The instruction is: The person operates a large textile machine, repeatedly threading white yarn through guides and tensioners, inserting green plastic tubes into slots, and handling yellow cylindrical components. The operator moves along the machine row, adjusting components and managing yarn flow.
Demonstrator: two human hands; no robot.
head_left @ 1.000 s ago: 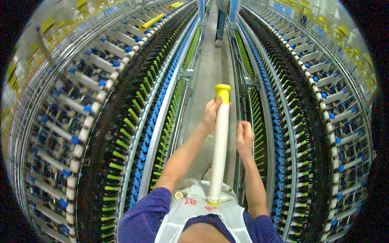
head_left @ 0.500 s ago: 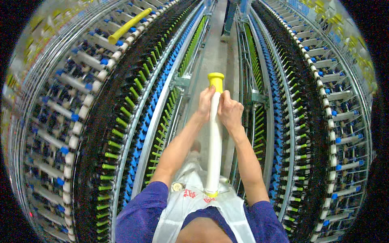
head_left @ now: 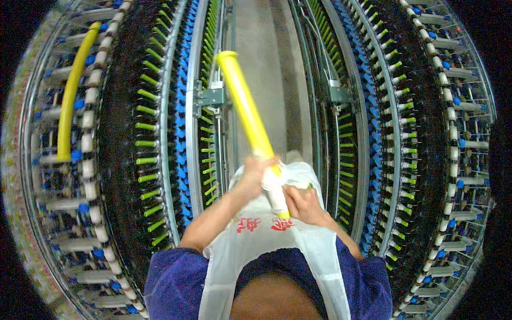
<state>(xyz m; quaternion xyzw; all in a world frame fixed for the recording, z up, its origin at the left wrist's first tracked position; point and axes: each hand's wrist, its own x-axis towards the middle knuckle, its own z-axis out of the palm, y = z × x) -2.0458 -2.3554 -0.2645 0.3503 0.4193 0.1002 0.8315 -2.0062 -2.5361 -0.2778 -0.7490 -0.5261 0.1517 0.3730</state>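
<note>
A long yellow bobbin tube (head_left: 245, 106) slants in front of me, its flanged end up and away from my body. White yarn-like fibre (head_left: 274, 189) is bunched around its lower part, and a short yellow end (head_left: 282, 214) shows below that. My left hand (head_left: 257, 173) is closed around the tube just above the bunched fibre, slightly blurred. Close beside the fibre on the right is my right hand (head_left: 303, 204), its fingers curled. A small green bit (head_left: 309, 185) shows at its knuckles; what it holds is hard to make out.
Spinning frames line both sides, with rows of green-tipped spindles (head_left: 146, 144) and blue parts (head_left: 181, 154). Another yellow tube (head_left: 72, 101) lies on the left frame beside white rollers (head_left: 89, 128). A grey floor aisle (head_left: 261, 32) runs between the machines.
Most of the tube is now bare yellow, the white fibre being bunched at its lower end. Both hands have come down toward my body, and the tube's top leans left.
</note>
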